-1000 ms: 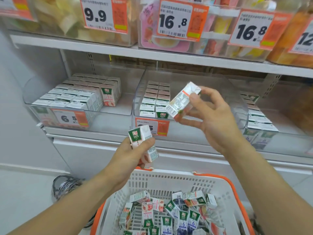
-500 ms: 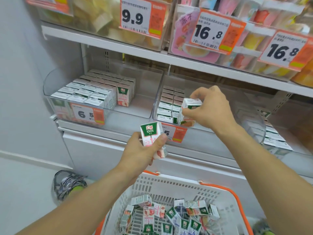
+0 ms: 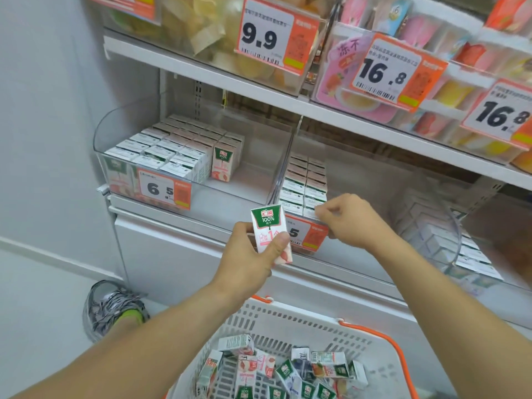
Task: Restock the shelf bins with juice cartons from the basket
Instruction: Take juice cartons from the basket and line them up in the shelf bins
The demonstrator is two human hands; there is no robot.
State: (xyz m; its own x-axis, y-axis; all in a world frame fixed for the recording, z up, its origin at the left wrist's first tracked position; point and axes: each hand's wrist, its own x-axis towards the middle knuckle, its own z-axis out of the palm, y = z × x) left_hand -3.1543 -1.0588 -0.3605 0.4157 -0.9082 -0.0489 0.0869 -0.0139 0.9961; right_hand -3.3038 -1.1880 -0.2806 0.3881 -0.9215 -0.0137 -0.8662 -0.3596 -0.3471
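Store shelf, clear middle bin (image 3: 359, 180) part-filled: right hand (image 3: 349, 221), fingers curled at the front row, carton under them hidden, grip uncertain; left hand (image 3: 253, 259) gripped a juice carton (image 3: 270, 233) above the basket (image 3: 316, 326), best seated upright, flush beside that row.
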